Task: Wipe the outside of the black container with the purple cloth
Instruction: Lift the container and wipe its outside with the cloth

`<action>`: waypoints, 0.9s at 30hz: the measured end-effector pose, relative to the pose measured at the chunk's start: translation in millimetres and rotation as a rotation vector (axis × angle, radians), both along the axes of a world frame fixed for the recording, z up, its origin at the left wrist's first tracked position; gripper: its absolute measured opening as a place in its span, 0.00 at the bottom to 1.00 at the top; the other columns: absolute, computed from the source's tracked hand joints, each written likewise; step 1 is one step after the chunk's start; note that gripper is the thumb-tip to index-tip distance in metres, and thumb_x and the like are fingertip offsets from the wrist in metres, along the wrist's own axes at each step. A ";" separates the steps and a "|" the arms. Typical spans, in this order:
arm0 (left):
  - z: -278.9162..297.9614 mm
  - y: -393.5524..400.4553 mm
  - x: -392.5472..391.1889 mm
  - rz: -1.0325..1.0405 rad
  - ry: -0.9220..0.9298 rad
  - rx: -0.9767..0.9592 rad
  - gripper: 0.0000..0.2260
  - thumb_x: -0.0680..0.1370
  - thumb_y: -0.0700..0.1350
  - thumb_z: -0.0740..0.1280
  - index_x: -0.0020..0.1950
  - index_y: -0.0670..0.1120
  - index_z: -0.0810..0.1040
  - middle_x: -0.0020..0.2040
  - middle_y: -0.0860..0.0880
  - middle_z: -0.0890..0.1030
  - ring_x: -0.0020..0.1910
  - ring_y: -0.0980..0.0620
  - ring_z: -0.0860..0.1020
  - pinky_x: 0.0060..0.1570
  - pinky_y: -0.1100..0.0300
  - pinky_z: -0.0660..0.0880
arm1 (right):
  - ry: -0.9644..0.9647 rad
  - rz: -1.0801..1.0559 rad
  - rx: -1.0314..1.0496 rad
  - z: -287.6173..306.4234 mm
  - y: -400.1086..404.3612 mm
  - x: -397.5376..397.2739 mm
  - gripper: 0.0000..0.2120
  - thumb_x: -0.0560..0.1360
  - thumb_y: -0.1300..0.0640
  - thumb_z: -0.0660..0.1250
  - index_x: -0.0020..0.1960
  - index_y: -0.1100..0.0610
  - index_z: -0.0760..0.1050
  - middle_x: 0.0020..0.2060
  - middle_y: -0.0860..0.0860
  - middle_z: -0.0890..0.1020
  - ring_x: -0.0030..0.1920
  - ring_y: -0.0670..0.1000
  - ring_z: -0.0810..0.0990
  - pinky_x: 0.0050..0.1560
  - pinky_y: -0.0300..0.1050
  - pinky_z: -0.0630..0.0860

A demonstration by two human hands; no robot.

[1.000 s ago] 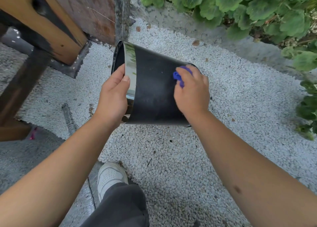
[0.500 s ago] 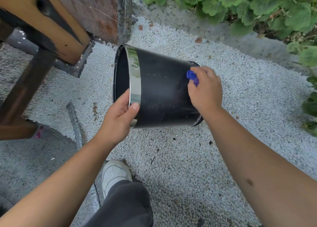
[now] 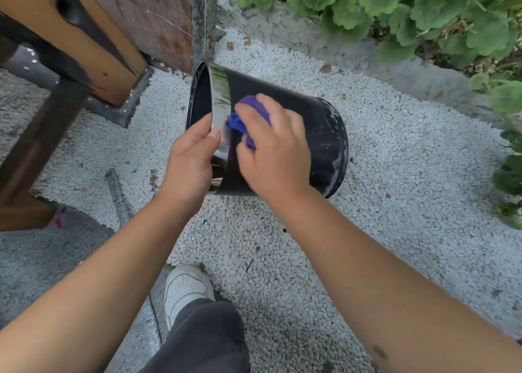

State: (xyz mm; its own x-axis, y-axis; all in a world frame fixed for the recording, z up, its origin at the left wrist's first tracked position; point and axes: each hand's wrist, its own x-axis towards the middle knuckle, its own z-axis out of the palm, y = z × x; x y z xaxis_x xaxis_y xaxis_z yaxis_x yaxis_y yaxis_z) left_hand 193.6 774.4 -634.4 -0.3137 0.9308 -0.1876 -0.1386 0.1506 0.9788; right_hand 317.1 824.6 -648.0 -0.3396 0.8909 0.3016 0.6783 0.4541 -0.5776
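A black container [image 3: 322,135] with a shiny chrome band at its rim is held on its side above white gravel, its mouth facing left. My left hand [image 3: 189,161] grips the rim, thumb on the chrome band. My right hand [image 3: 275,149] presses a bunched purple cloth [image 3: 243,121] against the container's outer wall, close to the chrome band. Most of the cloth is hidden under my fingers. White smears show near the container's base at the right.
A wooden beam and a rusty metal post [image 3: 158,19] stand just left of and behind the container. Green plants [image 3: 409,8] line a concrete kerb at the back right. My white shoe [image 3: 185,290] and a grey hose [image 3: 118,197] lie on the ground below.
My right hand has slid the purple cloth from the container's base end leftward to near the chrome rim. My left hand has shifted its hold on the rim.
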 end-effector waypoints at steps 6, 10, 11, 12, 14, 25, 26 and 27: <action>-0.5 -2.9 -3.5 -0.024 0.060 -0.051 0.18 0.83 0.39 0.55 0.63 0.51 0.81 0.54 0.52 0.86 0.53 0.54 0.84 0.46 0.64 0.79 | -0.145 -0.215 -0.228 -51.4 45.8 66.6 0.21 0.74 0.56 0.62 0.67 0.49 0.74 0.69 0.51 0.73 0.62 0.61 0.70 0.60 0.55 0.73; 0.4 -2.4 -3.1 -0.066 0.100 -0.053 0.17 0.82 0.38 0.56 0.62 0.49 0.81 0.53 0.52 0.86 0.52 0.55 0.83 0.46 0.65 0.78 | -0.173 -0.229 -0.303 -65.9 54.8 89.4 0.23 0.75 0.57 0.61 0.69 0.50 0.73 0.70 0.52 0.72 0.62 0.63 0.70 0.60 0.55 0.73; 1.0 -2.3 -1.9 -0.066 0.101 -0.049 0.17 0.82 0.38 0.56 0.60 0.50 0.81 0.53 0.53 0.86 0.52 0.56 0.83 0.46 0.65 0.78 | -0.176 -0.231 -0.303 -65.8 55.1 90.4 0.23 0.75 0.57 0.61 0.69 0.49 0.73 0.69 0.52 0.72 0.61 0.63 0.70 0.59 0.55 0.73; 2.0 -2.3 -0.5 -0.065 0.102 -0.045 0.17 0.82 0.38 0.56 0.59 0.52 0.82 0.53 0.53 0.86 0.52 0.56 0.83 0.47 0.65 0.78 | -0.178 -0.237 -0.308 -66.0 57.8 92.0 0.23 0.74 0.57 0.61 0.69 0.49 0.72 0.68 0.52 0.73 0.61 0.63 0.71 0.57 0.54 0.73; 1.2 -2.0 0.4 -0.070 0.111 -0.037 0.17 0.82 0.38 0.56 0.59 0.52 0.82 0.54 0.52 0.86 0.54 0.54 0.83 0.49 0.65 0.78 | -0.176 -0.273 -0.344 -63.7 65.0 95.9 0.24 0.73 0.57 0.60 0.69 0.48 0.72 0.67 0.52 0.74 0.60 0.61 0.73 0.56 0.52 0.73; 7.5 6.2 -5.8 0.069 0.052 -0.067 0.21 0.82 0.38 0.56 0.51 0.58 0.86 0.48 0.60 0.86 0.48 0.64 0.83 0.44 0.73 0.76 | 0.685 -0.543 -0.516 -4.4 60.5 53.7 0.16 0.68 0.61 0.62 0.54 0.48 0.76 0.53 0.52 0.79 0.34 0.45 0.82 0.28 0.43 0.78; 9.4 8.9 -3.8 0.079 0.036 -0.062 0.22 0.82 0.38 0.57 0.48 0.60 0.86 0.45 0.62 0.86 0.46 0.66 0.83 0.42 0.74 0.75 | 0.660 -0.434 -0.489 5.2 48.6 36.6 0.17 0.68 0.59 0.63 0.55 0.48 0.77 0.57 0.52 0.77 0.35 0.48 0.83 0.27 0.44 0.79; 10.0 12.1 -2.5 0.093 0.032 -0.053 0.24 0.82 0.37 0.57 0.45 0.61 0.86 0.42 0.64 0.85 0.43 0.68 0.82 0.40 0.75 0.75 | 0.598 -0.334 -0.437 13.6 34.3 20.2 0.18 0.67 0.56 0.64 0.56 0.47 0.77 0.59 0.49 0.74 0.40 0.50 0.83 0.32 0.44 0.80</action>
State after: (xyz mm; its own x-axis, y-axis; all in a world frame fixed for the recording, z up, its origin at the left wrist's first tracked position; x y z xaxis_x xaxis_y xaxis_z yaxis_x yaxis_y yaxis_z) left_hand 191.1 786.5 -624.4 -0.4053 0.8863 -0.2239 -0.1231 0.1898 0.9741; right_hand 337.3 858.9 -634.4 0.0738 0.9960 -0.0508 0.2588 -0.0684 -0.9635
